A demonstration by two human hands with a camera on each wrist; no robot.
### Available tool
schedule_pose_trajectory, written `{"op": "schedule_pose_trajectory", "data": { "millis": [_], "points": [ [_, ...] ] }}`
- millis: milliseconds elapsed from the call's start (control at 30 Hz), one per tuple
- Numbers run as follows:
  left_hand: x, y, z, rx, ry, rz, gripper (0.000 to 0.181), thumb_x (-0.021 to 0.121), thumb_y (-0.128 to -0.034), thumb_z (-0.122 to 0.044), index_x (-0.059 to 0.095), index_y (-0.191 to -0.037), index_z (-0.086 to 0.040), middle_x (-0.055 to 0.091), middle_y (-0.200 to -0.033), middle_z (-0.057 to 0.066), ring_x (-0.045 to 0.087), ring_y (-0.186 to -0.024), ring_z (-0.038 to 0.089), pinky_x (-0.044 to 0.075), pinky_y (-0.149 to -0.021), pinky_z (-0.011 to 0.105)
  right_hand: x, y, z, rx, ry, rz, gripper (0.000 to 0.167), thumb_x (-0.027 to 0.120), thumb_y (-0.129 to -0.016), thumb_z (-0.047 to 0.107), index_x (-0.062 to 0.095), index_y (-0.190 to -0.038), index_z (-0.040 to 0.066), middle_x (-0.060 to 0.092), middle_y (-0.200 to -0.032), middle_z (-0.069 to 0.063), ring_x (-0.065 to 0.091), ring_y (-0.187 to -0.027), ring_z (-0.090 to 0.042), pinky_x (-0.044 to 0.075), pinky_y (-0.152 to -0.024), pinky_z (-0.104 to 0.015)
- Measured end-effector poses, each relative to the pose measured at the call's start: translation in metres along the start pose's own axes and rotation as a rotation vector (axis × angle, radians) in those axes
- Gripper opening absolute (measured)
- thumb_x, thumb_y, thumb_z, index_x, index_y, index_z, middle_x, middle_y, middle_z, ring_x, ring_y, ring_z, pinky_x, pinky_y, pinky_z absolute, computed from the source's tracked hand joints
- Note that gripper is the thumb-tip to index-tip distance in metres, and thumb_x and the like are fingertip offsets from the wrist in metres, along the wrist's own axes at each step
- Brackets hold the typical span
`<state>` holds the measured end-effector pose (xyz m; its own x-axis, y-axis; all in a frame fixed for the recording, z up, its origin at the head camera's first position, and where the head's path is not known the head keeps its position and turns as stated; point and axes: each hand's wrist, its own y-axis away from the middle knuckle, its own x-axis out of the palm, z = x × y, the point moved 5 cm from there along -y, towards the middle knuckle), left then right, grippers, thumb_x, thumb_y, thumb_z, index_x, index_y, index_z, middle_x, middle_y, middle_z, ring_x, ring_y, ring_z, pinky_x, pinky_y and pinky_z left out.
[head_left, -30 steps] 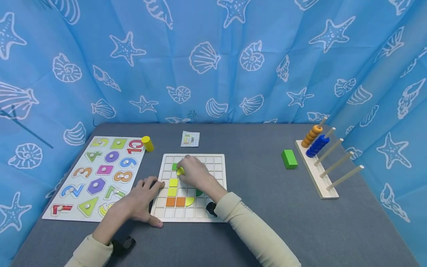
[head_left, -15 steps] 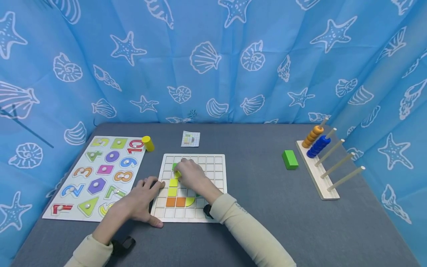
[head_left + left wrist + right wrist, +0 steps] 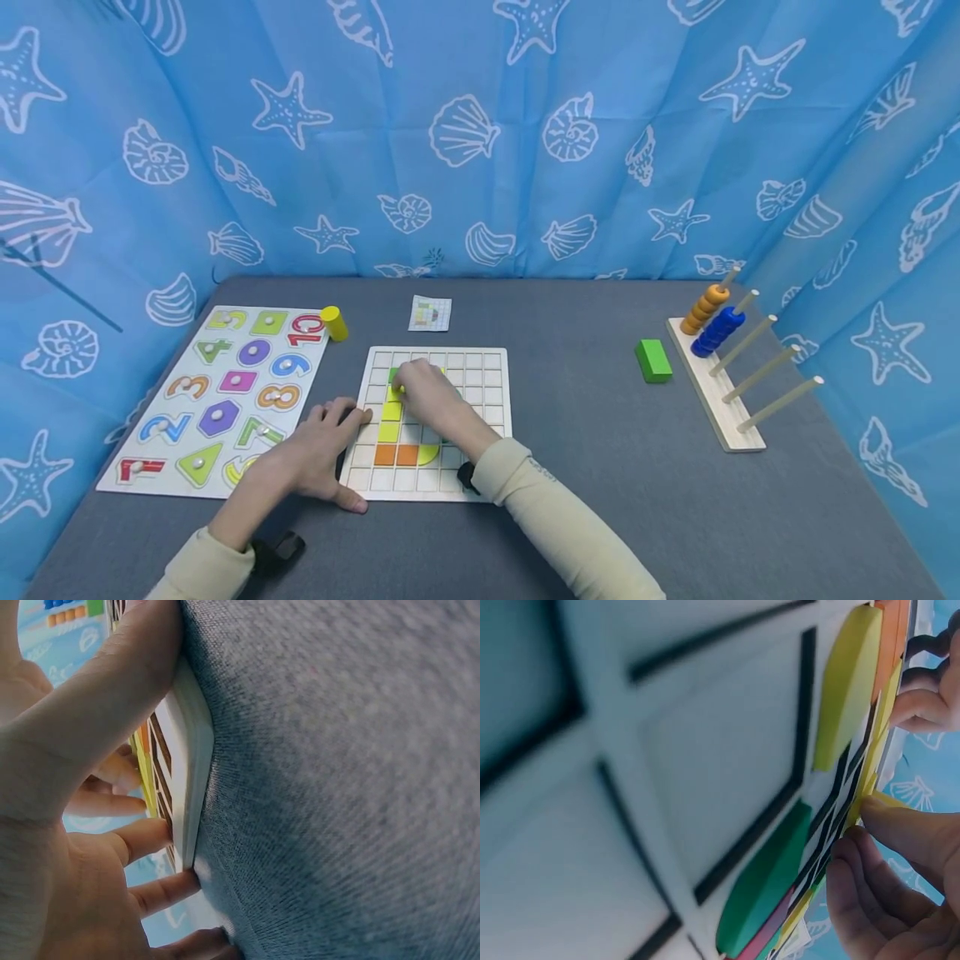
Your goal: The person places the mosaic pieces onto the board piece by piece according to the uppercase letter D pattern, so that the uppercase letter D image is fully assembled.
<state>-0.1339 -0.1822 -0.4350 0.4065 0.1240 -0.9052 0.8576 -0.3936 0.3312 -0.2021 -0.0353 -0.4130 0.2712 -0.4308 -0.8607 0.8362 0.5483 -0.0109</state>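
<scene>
My right hand (image 3: 429, 392) is over the upper left of a white gridded board (image 3: 465, 483), its thumb and fingers pinching a small yellow tile (image 3: 889, 800) beside the row of tiles. Below the fingers lie two yellow square tiles (image 3: 390, 422), then orange square tiles (image 3: 396, 455) and a yellow rounded tile (image 3: 427, 454). A green square tile (image 3: 393, 374) shows partly by the fingertips. In the right wrist view a dark green rounded tile (image 3: 769, 881) sits in the grid. My left hand (image 3: 318, 450) rests at the board's left edge, fingers spread.
A white number-and-shape puzzle (image 3: 180, 400) lies left, with a yellow cylinder (image 3: 334, 323) at its corner. Behind the board is a small pattern card (image 3: 431, 314). At right are a green block (image 3: 654, 361) and a wooden peg stand (image 3: 716, 387) with orange and blue beads.
My right hand has moved slightly left and down with the yellow tile, toward the column of yellow squares. My left hand stays at the board's edge.
</scene>
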Motion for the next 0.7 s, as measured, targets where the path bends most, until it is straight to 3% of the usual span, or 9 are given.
{"op": "schedule_pose_trajectory", "data": {
  "millis": [300,500,700],
  "points": [
    [-0.0005,0.0,-0.0004,0.006,0.004,-0.008,0.121,0.088,-0.0556,-0.074,0.044,-0.149,-0.011,0.039,-0.153,0.023,0.044,-0.132,0.049,0.044,-0.105,0.067,0.0046,-0.0018,0.0021,0.009,0.034,-0.003,0.015,0.069,-0.094,0.001,0.08,-0.104,0.004,0.079,-0.109,-0.009,0.075,-0.099,-0.02,0.06,-0.077,-0.023],
    [-0.0003,0.0001,0.0,0.007,0.006,-0.013,0.122,0.088,-0.0553,-0.073,0.044,-0.15,-0.011,0.039,-0.153,0.023,0.043,-0.132,0.049,0.044,-0.105,0.067,0.006,-0.0012,0.0048,0.007,0.15,0.003,0.024,0.07,-0.095,0.007,0.078,-0.117,0.013,0.074,-0.115,-0.007,0.07,-0.102,-0.021,0.059,-0.082,-0.027],
    [0.0001,0.0004,0.0002,0.001,0.003,-0.011,0.122,0.089,-0.0548,-0.074,0.044,-0.15,-0.01,0.039,-0.153,0.023,0.043,-0.133,0.05,0.043,-0.106,0.068,0.0061,-0.0001,0.0049,0.005,0.137,-0.002,0.022,0.066,-0.096,0.003,0.08,-0.111,0.01,0.073,-0.107,-0.008,0.067,-0.089,-0.017,0.055,-0.069,-0.019]
  ]
}}
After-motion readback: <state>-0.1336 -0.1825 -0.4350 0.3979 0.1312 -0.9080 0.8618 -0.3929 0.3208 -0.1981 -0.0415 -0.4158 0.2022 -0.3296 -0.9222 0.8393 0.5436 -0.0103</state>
